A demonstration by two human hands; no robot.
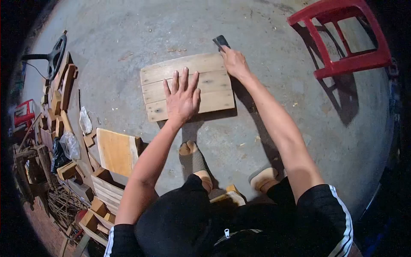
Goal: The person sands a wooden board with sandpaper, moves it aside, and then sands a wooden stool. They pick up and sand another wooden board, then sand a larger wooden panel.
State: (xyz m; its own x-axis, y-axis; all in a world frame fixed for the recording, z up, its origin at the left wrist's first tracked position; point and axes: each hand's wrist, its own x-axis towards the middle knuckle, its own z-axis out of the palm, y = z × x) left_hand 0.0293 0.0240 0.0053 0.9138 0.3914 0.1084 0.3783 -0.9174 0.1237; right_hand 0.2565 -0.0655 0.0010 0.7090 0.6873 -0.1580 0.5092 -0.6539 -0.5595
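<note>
A pale wooden panel (188, 85) made of several joined boards, with dark knots, is in front of me, casting a shadow on the floor along its near edge. My left hand (183, 97) lies flat on its top face, fingers spread. Just beyond the panel's far right corner, my right hand (234, 62) is closed around a small black flat-faced block (221, 42). The block sticks out past my fingers, and its underside is hidden.
Off to the right stands a red plastic stool (342, 64). On the left are a yellowish wooden slab (116, 152), a clear plastic bag (70, 144), a black steering wheel (57, 55) and piled wood offcuts. My feet rest on the concrete floor (257, 128) near the panel.
</note>
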